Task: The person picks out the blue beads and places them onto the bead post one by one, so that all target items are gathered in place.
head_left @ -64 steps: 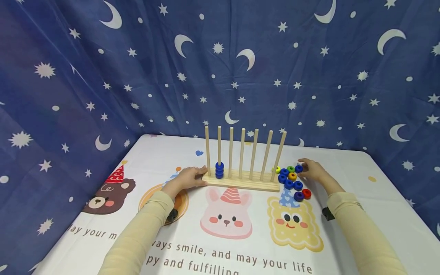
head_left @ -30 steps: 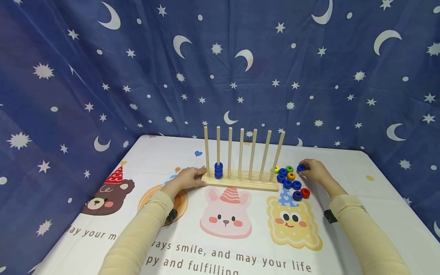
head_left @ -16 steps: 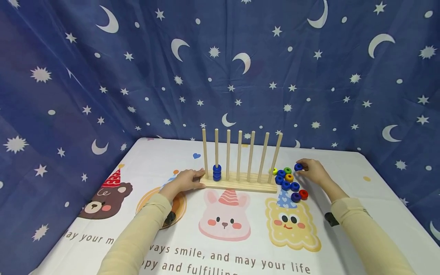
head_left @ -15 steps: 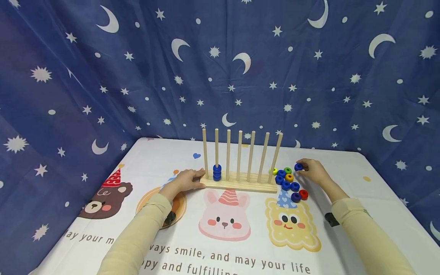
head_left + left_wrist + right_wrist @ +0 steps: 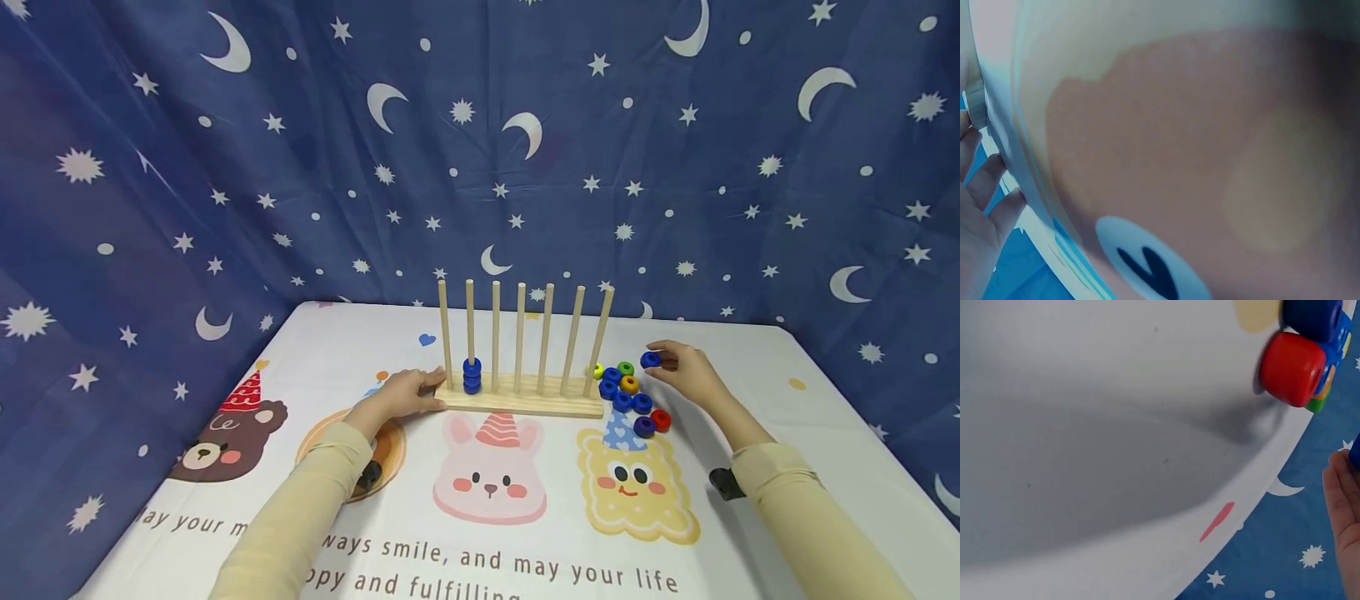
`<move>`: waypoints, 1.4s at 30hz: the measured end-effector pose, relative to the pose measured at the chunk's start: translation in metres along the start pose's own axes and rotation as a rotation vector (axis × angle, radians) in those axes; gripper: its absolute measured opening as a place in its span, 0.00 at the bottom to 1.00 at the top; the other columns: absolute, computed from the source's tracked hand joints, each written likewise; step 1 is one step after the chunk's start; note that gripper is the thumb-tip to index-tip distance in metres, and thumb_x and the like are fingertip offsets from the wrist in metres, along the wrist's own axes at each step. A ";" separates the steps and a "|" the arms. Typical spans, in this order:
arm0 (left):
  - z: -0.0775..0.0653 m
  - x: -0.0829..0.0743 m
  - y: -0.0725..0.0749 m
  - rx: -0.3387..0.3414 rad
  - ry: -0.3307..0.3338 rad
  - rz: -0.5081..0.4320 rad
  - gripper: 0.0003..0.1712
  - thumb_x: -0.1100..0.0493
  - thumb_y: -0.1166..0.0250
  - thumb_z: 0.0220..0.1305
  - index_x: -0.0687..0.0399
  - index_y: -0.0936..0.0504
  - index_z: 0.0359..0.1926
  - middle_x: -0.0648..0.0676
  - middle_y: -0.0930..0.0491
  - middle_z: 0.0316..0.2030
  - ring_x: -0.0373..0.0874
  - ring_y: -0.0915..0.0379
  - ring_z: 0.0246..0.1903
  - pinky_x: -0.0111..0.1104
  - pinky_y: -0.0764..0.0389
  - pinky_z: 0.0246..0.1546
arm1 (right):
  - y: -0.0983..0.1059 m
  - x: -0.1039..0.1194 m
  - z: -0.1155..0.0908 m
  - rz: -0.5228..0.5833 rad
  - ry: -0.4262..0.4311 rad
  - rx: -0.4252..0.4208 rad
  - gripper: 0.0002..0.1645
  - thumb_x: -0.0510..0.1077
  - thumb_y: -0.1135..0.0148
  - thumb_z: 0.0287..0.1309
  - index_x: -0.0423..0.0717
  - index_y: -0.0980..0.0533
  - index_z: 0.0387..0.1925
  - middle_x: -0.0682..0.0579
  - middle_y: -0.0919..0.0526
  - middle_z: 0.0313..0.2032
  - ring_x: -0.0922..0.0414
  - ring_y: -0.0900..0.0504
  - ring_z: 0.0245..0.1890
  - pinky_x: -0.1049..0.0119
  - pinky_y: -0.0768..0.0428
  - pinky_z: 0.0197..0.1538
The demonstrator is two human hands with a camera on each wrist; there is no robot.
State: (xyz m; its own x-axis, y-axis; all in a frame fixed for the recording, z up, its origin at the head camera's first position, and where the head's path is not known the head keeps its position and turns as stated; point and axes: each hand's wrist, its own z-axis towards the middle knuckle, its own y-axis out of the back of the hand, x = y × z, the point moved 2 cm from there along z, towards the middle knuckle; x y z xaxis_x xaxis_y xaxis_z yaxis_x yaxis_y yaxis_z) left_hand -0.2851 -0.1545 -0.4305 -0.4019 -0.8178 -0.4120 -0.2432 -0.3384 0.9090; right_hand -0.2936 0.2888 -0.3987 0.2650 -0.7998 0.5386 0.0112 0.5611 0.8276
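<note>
In the head view my left hand (image 5: 401, 394) grips the left end of a wooden peg rack (image 5: 525, 405), thumb on the near side and fingers at the back. Several upright pegs stand in the rack; blue beads (image 5: 472, 377) are stacked low on the second peg from the left. My right hand (image 5: 688, 373) pinches a blue bead (image 5: 650, 360) between thumb and fingers, just right of a bead pile. Only an edge of that bead (image 5: 1355, 453) shows in the right wrist view. In the left wrist view, fingers (image 5: 991, 178) reach the rack's end.
Loose beads lie right of the rack: several blue ones (image 5: 622, 402), a red (image 5: 661, 420), an orange (image 5: 629, 385), a green (image 5: 626, 368) and a yellow one (image 5: 597, 370). The white printed tablecloth (image 5: 562, 500) ends at a blue star-patterned curtain (image 5: 450, 150) behind.
My right hand has drawn the blue bead away from the pile and lifted it slightly. My left hand stays at the rack's end. The head view has shifted a little.
</note>
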 end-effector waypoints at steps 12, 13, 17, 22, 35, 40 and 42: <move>0.002 0.004 -0.004 -0.016 -0.018 0.024 0.35 0.48 0.33 0.57 0.58 0.29 0.62 0.58 0.33 0.63 0.62 0.33 0.60 0.47 0.29 0.60 | 0.004 0.012 -0.014 0.028 0.013 -0.058 0.28 0.38 0.38 0.58 0.30 0.32 0.58 0.28 0.22 0.48 0.35 0.21 0.48 0.45 0.23 0.52; 0.002 0.004 -0.003 -0.022 -0.021 0.029 0.35 0.48 0.33 0.56 0.59 0.29 0.62 0.58 0.32 0.63 0.62 0.33 0.60 0.47 0.30 0.60 | 0.004 0.014 -0.014 0.027 0.025 -0.067 0.28 0.38 0.38 0.58 0.30 0.32 0.58 0.28 0.22 0.48 0.35 0.21 0.48 0.45 0.23 0.52; 0.000 0.005 -0.001 -0.028 -0.018 0.029 0.35 0.49 0.33 0.57 0.60 0.29 0.62 0.59 0.33 0.63 0.61 0.35 0.62 0.48 0.32 0.61 | 0.007 0.022 -0.014 0.034 0.079 -0.087 0.28 0.36 0.38 0.57 0.30 0.32 0.58 0.29 0.21 0.48 0.35 0.21 0.48 0.46 0.24 0.52; -0.002 0.006 0.000 -0.014 -0.008 0.017 0.36 0.47 0.34 0.58 0.59 0.31 0.63 0.58 0.34 0.64 0.62 0.36 0.63 0.48 0.33 0.62 | 0.013 0.033 -0.016 0.052 0.141 -0.101 0.27 0.34 0.37 0.56 0.31 0.31 0.57 0.31 0.21 0.48 0.36 0.20 0.48 0.49 0.24 0.51; 0.001 0.006 -0.004 -0.025 -0.011 0.025 0.36 0.47 0.33 0.57 0.58 0.30 0.63 0.58 0.33 0.64 0.62 0.33 0.60 0.47 0.29 0.59 | 0.021 0.060 -0.023 0.231 0.257 -0.213 0.25 0.33 0.37 0.55 0.31 0.28 0.55 0.34 0.20 0.46 0.87 0.29 0.39 0.92 0.29 0.43; 0.002 0.004 -0.002 -0.030 0.004 0.001 0.36 0.48 0.33 0.57 0.57 0.30 0.63 0.57 0.34 0.64 0.61 0.35 0.62 0.48 0.31 0.61 | 0.018 0.074 -0.024 0.295 0.306 -0.242 0.24 0.30 0.36 0.53 0.31 0.27 0.54 0.70 0.21 0.43 0.85 0.26 0.40 0.90 0.28 0.44; 0.001 0.004 -0.002 -0.021 0.008 0.011 0.36 0.47 0.33 0.57 0.56 0.30 0.63 0.57 0.34 0.64 0.61 0.34 0.62 0.47 0.30 0.60 | 0.017 0.081 -0.026 0.335 0.322 -0.241 0.24 0.29 0.37 0.52 0.29 0.27 0.53 0.79 0.25 0.41 0.84 0.25 0.40 0.89 0.27 0.44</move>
State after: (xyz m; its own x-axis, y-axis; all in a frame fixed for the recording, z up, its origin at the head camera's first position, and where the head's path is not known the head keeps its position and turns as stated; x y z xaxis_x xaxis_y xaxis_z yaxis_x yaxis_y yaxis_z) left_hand -0.2873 -0.1567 -0.4337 -0.3974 -0.8253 -0.4012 -0.2199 -0.3388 0.9148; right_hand -0.2473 0.2389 -0.3455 0.5750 -0.4831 0.6603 0.0864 0.8384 0.5382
